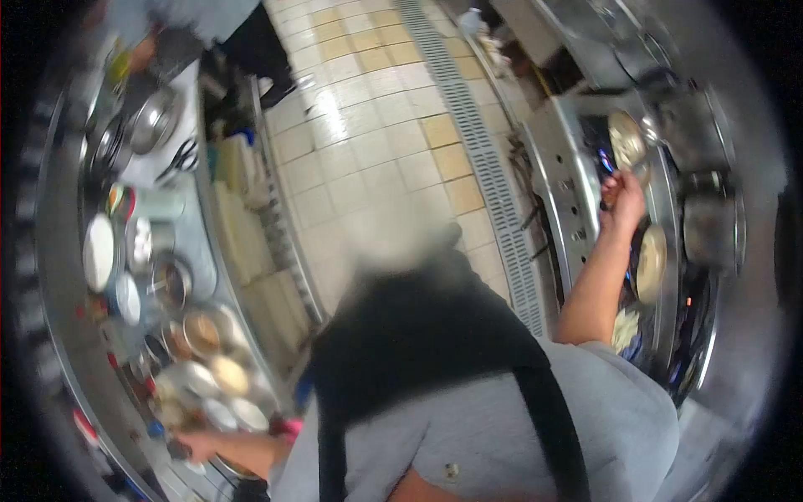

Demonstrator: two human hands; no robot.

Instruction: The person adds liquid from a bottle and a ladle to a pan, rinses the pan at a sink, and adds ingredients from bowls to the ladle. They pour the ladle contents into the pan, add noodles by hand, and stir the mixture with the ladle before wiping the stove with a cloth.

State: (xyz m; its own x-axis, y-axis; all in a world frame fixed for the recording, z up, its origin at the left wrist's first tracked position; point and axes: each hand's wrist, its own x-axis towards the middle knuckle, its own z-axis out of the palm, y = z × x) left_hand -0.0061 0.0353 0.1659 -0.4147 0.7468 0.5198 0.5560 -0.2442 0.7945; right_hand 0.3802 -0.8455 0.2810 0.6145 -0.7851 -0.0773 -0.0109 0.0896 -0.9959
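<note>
On the left counter (188, 243) stood a cluster of metal bowls (205, 372) holding pale and brown contents, with a white plate (99, 251) nearby. Left hand (196, 445) reached among the bowls; its grip could not be told. Right hand (623, 197), closed around a ladle (627, 138), hovered over the stove (569, 167), beside pans (651, 261) of pale food.

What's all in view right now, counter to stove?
pots: two, steel, back of the stove, right
pan: one, pale food, on a burner
bowls: many, steel, left counter
plate: one, white, left counter
floor: cream and tan tiles, centre
drain grate: one, grey, along the floor
another person: one, grey top, upper left
left hand: among the bowls, grip unclear
right hand: closed on a ladle over the stove
</note>
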